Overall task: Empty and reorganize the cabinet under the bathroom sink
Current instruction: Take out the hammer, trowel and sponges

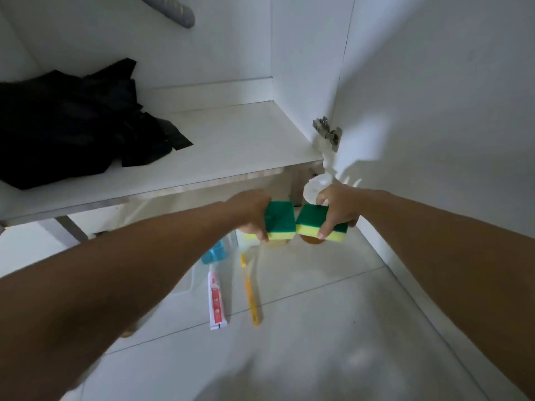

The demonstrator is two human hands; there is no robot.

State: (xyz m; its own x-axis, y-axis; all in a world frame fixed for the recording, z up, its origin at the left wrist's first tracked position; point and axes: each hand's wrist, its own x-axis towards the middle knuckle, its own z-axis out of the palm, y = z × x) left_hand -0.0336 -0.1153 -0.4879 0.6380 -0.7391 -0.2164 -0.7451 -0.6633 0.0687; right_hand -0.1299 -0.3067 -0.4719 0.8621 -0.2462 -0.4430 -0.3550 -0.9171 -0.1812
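Cabinet shelf [231,140] holds black bag [72,123]; left hand [249,209] grips left sponge [279,219], right hand [338,206] grips right sponge [315,224], sponges touching.

Dim, soft, wide-angle edge distortion.

the black fabric [72,123] on the cabinet shelf [231,140] runs off the frame at nine o'clock, so its full shape cannot be told. a grey tube [170,10] at twelve o'clock is cut by the top edge. below the sponges [292,221], a brown round thing [311,240] shows only as a sliver. a white round object [312,191] at one o'clock of them is half behind the right hand [338,206]. a blue item [214,253] and a clear container [191,285] at seven o'clock lie partly behind the left forearm [130,270]. the print on the toothpaste tube [216,302] is too small to read. the floor [318,357] at six o'clock is blurred.
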